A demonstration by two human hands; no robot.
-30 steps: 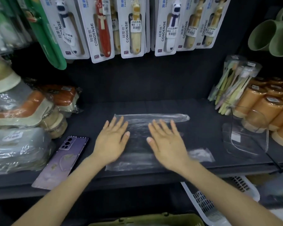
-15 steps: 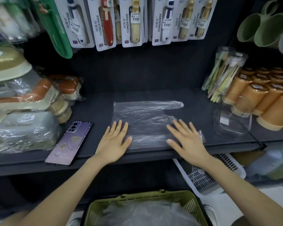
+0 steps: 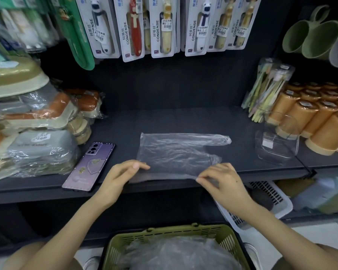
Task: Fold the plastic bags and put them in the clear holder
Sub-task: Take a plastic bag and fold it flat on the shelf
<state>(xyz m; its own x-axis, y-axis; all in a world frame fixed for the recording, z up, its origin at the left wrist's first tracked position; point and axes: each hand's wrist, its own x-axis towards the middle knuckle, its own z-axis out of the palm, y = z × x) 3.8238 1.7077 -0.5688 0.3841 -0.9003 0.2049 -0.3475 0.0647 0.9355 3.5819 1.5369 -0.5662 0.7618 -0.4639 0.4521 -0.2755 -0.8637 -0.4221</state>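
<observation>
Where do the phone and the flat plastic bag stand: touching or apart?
Apart. The head view shows bare shelf between the phone and the plastic bag.

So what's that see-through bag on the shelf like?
The plastic bag is thin, clear and crinkly, and lies mostly flat on the dark shelf. Its two handle loops point right, the far one reaching further. The left hand pinches its near edge at the left corner, the right hand at the right.

Bare shelf (image 3: pixel 183 121) lies open behind the plastic bag (image 3: pixel 176 152). A phone (image 3: pixel 90 166) and wrapped boxes (image 3: pixel 41 151) block the left; the clear holder (image 3: pixel 277 147) and orange cups (image 3: pixel 320 121) crowd the right. Toothbrush packs (image 3: pixel 160 26) hang above the back.
</observation>
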